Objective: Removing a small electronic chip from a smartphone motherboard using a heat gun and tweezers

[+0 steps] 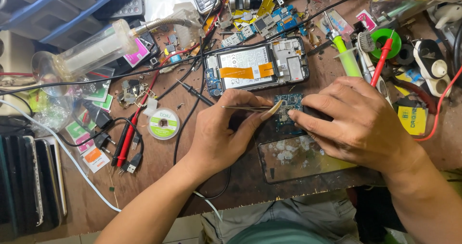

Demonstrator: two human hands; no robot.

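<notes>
My left hand (pixel 226 128) grips thin metal tweezers (pixel 248 108), which point right at a small blue circuit board (pixel 288 104) on the brown bench. My right hand (pixel 358 121) rests at the board's right edge, with its fingers pressing on the board and on a dark part beneath them. Behind the board lies an opened phone (pixel 257 66) showing its battery and an orange flex cable. A cracked glass screen panel (pixel 293 160) sits in front, partly under my right wrist.
A solder-wick spool (pixel 163 123) and red and black probe leads (pixel 126 138) lie at the left. A clear bottle (pixel 94 49), loose boards (pixel 269 20), a green-handled tool (pixel 344 54) and green tape roll (pixel 385 42) crowd the back. Stacked phones (pixel 29 176) sit far left.
</notes>
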